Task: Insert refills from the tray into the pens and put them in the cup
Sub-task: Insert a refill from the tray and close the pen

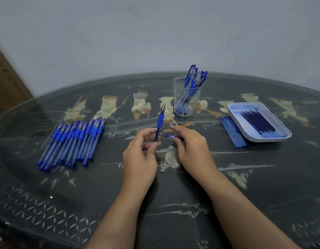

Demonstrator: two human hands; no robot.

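Note:
My left hand (140,155) grips a blue pen (160,122) by its lower barrel, upright, with the metal tip pointing up and away. Just to its right, my right hand (189,146) pinches a small blue pen cap (170,136) in its fingertips. The cap sits apart from the pen. A clear plastic cup (187,103) behind the hands holds several capped blue pens. At the right, a white tray (274,137) holds several dark blue refills (257,122). A pile of blue pens (73,142) lies on the left of the table.
Several light blue empty refills (232,131) lie on the table just left of the tray. The dark glass-topped table (173,203) has a curved far edge near a grey wall. A cardboard box (6,81) leans at the far left.

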